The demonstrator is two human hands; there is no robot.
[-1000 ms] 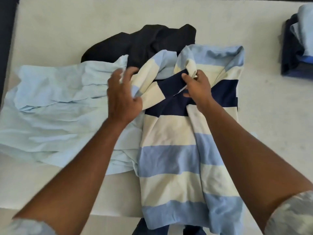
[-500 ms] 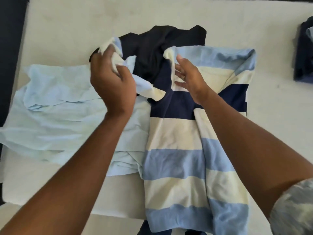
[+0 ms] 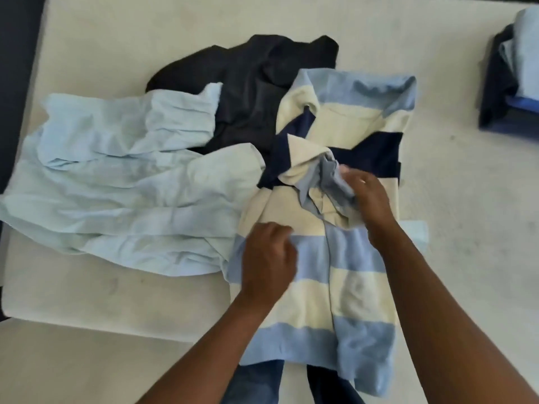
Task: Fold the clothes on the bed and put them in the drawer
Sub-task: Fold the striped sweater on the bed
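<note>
The light-blue, cream and navy striped shirt lies lengthwise on the off-white bed, its sleeve bunched mid-chest where the right hand pinches it. The left hand sits curled on the shirt's left edge; whether it grips cloth I cannot tell. The sleeve likely wants laying flat and straight down the body, left edge held down, before any cross fold.
</note>
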